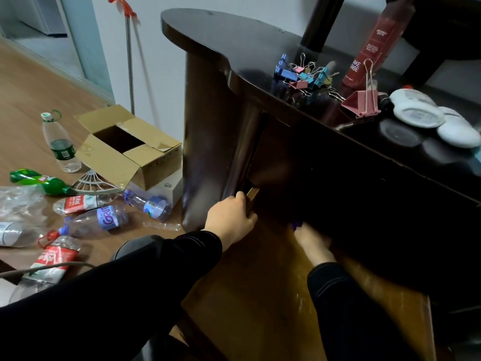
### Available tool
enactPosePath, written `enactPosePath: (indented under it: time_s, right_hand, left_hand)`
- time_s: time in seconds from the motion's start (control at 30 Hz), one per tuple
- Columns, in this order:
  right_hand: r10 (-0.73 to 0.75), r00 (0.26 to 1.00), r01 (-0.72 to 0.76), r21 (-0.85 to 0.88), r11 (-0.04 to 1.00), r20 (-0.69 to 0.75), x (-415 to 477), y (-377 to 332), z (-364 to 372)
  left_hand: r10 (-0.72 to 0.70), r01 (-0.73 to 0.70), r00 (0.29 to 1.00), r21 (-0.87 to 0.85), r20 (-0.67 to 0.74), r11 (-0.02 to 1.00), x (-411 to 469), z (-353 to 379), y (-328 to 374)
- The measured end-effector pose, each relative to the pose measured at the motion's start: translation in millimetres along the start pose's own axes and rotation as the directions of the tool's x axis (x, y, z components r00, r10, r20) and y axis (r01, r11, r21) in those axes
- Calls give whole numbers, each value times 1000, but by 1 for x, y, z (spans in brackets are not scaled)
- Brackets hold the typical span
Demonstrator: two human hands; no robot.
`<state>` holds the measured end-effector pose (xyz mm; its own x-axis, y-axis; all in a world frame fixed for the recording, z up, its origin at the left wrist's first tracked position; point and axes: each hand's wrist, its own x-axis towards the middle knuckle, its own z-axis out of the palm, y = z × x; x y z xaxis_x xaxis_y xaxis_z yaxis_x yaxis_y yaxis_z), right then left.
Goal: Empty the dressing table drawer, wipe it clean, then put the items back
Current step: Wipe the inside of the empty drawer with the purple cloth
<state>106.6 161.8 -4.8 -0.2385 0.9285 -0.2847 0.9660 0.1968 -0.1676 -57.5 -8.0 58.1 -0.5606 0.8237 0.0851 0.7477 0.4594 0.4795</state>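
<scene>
Drawer: looks emptied, clips upper right on bench; wiping seemingly underway, refill pending. Left hand grips its side; right hand, at cloth, grip unclear.

The dark glossy desk carries a heap of small coloured binder clips, a large pink binder clip just beside it, an upright red bottle behind them, and two white round containers at the right. On the wooden floor sit an open cardboard box, an upright clear bottle, a lying green bottle and several clear bottles on their sides.
</scene>
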Motion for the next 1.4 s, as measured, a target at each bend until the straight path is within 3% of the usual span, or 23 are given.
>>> enactPosePath:
  time_s: [0.13, 0.3, 0.43, 0.57, 0.63, 0.7, 0.8, 0.87, 0.93, 1.03, 1.1, 1.17, 1.27, 1.33, 1.4]
  right_hand:
    - [-259, 955, 235, -164, 958, -143, -43, 16, -1]
    - [-490, 871, 483, -232, 844, 28, -114, 59, 29]
    - [-580, 811, 577, -277, 768, 79, -121, 61, 23]
    - [-450, 891, 413, -307, 858, -59, -63, 45, 2]
    - [-257, 963, 244, -136, 960, -86, -30, 32, -4]
    - [-97, 995, 98, 31, 995, -33, -7, 22, -1]
    - [-115, 992, 113, -34, 993, -53, -10, 13, -4]
    - [-282, 952, 255, -199, 946, -122, -35, 16, -4]
    - [-484, 869, 446, -263, 856, -103, -68, 27, 12]
    - [-641, 757, 650, -249, 718, 127, -110, 41, 35]
    - [-694, 700, 712, -250, 657, 170, -104, 45, 29]
    - [-636, 769, 629, -254, 735, 64, -80, 39, 11]
    - [-385, 922, 372, -174, 912, -47, -40, 26, -15]
    - [-337, 941, 326, -171, 930, -39, -37, 18, -18]
    - [-409, 911, 390, -233, 891, -42, -55, 12, -12]
  left_hand:
    - [-5, 5, 1000, -17, -8, 1000, -1, 1, -2]
    - [28, -28, 999, -9, -26, 1000, 0, 3, -3]
    - [31, -31, 999, -22, -15, 999, 0, 3, -2]
    - [18, -19, 1000, -25, -16, 1000, 1, 3, -2]
    - [7, -7, 1000, -23, -8, 1000, 1, 2, -2]
    - [3, -3, 1000, -13, 1, 1000, 1, 1, -1]
    - [4, -4, 1000, -8, 5, 1000, 0, -1, 0]
    - [8, -8, 1000, -4, -4, 1000, -1, 0, -1]
    - [13, -13, 1000, -5, -13, 1000, -1, 3, -2]
    - [21, -21, 1000, 4, -10, 1000, 1, 3, -1]
    - [20, -20, 1000, 10, -3, 1000, 1, 2, 0]
    - [20, -20, 1000, -1, 1, 1000, 0, 0, 0]
    - [20, -20, 1000, -14, 8, 1000, -3, -3, 0]
    - [18, -18, 1000, -17, 19, 1000, -5, -5, 1]
    - [9, -8, 999, -31, 32, 999, -5, -6, 0]
